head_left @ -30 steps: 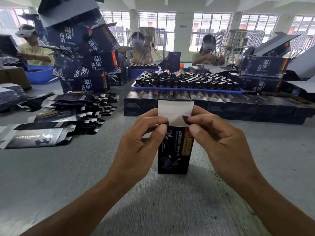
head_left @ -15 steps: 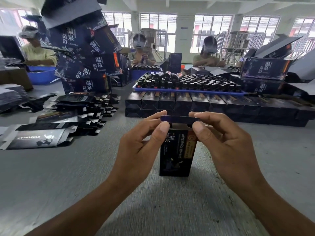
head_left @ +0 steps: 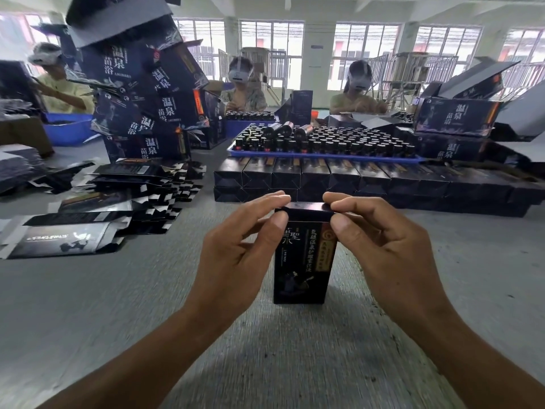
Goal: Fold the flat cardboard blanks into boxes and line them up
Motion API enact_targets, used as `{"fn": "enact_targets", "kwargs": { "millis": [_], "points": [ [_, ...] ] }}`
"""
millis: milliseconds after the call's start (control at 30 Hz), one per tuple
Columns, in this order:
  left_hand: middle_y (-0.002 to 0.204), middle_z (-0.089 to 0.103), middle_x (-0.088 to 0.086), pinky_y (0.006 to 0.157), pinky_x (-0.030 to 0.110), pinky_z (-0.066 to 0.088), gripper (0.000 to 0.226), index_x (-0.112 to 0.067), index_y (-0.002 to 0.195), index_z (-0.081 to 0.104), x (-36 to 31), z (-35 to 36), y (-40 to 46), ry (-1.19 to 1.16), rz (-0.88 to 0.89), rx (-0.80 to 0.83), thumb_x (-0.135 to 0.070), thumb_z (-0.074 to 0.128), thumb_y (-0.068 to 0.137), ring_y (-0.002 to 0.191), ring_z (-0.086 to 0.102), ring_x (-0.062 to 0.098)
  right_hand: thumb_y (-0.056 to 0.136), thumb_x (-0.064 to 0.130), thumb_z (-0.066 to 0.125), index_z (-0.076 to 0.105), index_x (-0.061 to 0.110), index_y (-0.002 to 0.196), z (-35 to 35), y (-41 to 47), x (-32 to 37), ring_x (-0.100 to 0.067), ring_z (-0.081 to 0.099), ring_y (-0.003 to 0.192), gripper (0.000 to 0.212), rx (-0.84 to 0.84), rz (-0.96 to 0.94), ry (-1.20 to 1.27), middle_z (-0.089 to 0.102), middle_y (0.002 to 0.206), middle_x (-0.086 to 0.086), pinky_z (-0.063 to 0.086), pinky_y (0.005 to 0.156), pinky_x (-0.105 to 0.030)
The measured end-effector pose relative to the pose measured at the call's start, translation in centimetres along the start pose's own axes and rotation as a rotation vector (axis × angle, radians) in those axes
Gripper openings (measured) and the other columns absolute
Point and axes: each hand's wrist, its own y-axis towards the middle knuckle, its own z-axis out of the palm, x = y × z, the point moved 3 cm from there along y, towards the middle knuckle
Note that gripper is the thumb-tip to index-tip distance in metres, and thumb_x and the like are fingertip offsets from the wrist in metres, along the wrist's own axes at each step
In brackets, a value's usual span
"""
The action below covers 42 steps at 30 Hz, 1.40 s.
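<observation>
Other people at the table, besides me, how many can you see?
3. One person at far left by the blue bin, one behind the tall box pile's right edge, one behind the bottle tray. More may be hidden.

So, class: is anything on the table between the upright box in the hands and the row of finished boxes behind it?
Nothing visible. Bare grey table lies between the upright box, pinched at its top by the left hand and right hand, and the row of finished boxes.
</observation>
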Motion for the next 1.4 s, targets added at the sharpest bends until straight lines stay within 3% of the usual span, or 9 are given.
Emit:
{"fn": "enact_targets", "kwargs": {
  "millis": [167, 333, 567, 700, 800, 933, 1067, 1233, 1400],
  "points": [
    [0.128, 0.066, -0.015, 0.082, 0.026, 0.06, 0.024, -0.036, 0.12, 0.067, 0.2, -0.2, 0.2, 0.023, 0.028, 0.013, -0.029, 0.058, 0.098, 0.113, 0.067, 0.009, 0.093, 0.017, 0.064, 0.071, 0.026, 0.101, -0.1, 0.1, -0.4, 0.0, 0.065, 0.111, 0.013, 0.002, -0.04, -0.063, 0.069, 0.12, 0.02, 0.053, 0.085, -0.013],
    [0.127, 0.066, -0.005, 0.082, 0.013, 0.054, 0.024, -0.016, 0.121, 0.07, 0.1, -0.4, 0.7, 0.148, 0.179, 0.014, -0.017, 0.06, 0.099, 0.118, 0.062, 0.003, 0.093, 0.033, 0.06, 0.071, 0.023, 0.109, -0.4, 0.3, -0.8, 0.001, 0.061, 0.118, 0.022, -0.013, -0.152, -0.277, 0.065, 0.127, 0.016, 0.053, 0.089, -0.016],
    [0.125, 0.067, -0.006, 0.084, 0.019, 0.056, 0.026, -0.017, 0.12, 0.07, 0.1, -0.6, 1.0, 0.143, 0.172, 0.025, -0.021, 0.057, 0.098, 0.118, 0.062, 0.004, 0.093, 0.036, 0.059, 0.068, 0.032, 0.108, -0.3, 0.4, -1.1, 0.0, 0.064, 0.113, 0.018, -0.017, -0.136, -0.246, 0.066, 0.123, 0.021, 0.056, 0.087, -0.019],
    [0.128, 0.067, 0.008, 0.08, 0.016, 0.056, 0.025, -0.005, 0.12, 0.071, -0.2, -0.8, 1.1, 0.33, 0.306, 0.071, -0.014, 0.059, 0.099, 0.113, 0.065, 0.008, 0.096, 0.027, 0.061, 0.068, 0.025, 0.109, -0.3, 0.6, -1.2, -0.001, 0.066, 0.109, 0.014, -0.009, -0.118, -0.24, 0.067, 0.122, 0.016, 0.057, 0.087, -0.022],
    [0.129, 0.065, 0.011, 0.078, 0.024, 0.06, 0.025, -0.003, 0.119, 0.07, 0.1, -0.8, 1.1, 0.381, 0.339, 0.093, -0.014, 0.059, 0.1, 0.107, 0.069, 0.015, 0.098, 0.02, 0.061, 0.069, 0.021, 0.11, -0.4, 0.6, -1.1, 0.004, 0.063, 0.11, 0.013, -0.014, -0.18, -0.329, 0.067, 0.12, 0.012, 0.053, 0.088, -0.013],
    [0.134, 0.062, 0.009, 0.074, 0.017, 0.058, 0.029, -0.004, 0.122, 0.065, 0.5, -0.4, 1.0, 0.371, 0.294, 0.121, -0.021, 0.057, 0.1, 0.1, 0.069, 0.012, 0.099, 0.015, 0.062, 0.071, 0.009, 0.108, -0.6, 0.7, -0.6, 0.015, 0.056, 0.107, 0.015, -0.015, -0.332, -0.517, 0.064, 0.116, 0.009, 0.044, 0.086, -0.003],
    [0.133, 0.063, 0.008, 0.072, 0.02, 0.059, 0.03, -0.005, 0.123, 0.064, 0.8, -0.4, 1.1, 0.342, 0.28, 0.118, -0.024, 0.058, 0.101, 0.099, 0.071, 0.013, 0.099, 0.014, 0.062, 0.071, 0.007, 0.109, -0.6, 0.7, -0.6, 0.002, 0.061, 0.108, 0.016, -0.027, -0.362, -0.525, 0.065, 0.117, 0.005, 0.047, 0.087, -0.007],
    [0.126, 0.066, 0.002, 0.072, 0.021, 0.06, 0.038, -0.026, 0.132, 0.05, 1.5, -0.4, 0.8, 0.335, 0.19, 0.208, -0.038, 0.058, 0.097, 0.102, 0.068, 0.007, 0.099, 0.023, 0.059, 0.068, 0.018, 0.111, -0.5, 0.7, -1.3, 0.005, 0.065, 0.102, 0.015, -0.028, -0.224, -0.39, 0.066, 0.112, 0.018, 0.054, 0.082, -0.012],
    [0.117, 0.06, -0.025, 0.073, 0.022, 0.061, 0.053, -0.052, 0.134, 0.04, 2.3, -0.3, 0.7, 0.247, -0.007, 0.265, -0.044, 0.063, 0.087, 0.101, 0.067, -0.002, 0.1, 0.028, 0.057, 0.058, 0.035, 0.126, -0.3, 0.5, -2.2, 0.013, 0.063, 0.097, 0.027, 0.034, -0.135, -0.379, 0.063, 0.104, 0.034, 0.048, 0.073, -0.003]
  ]
}}
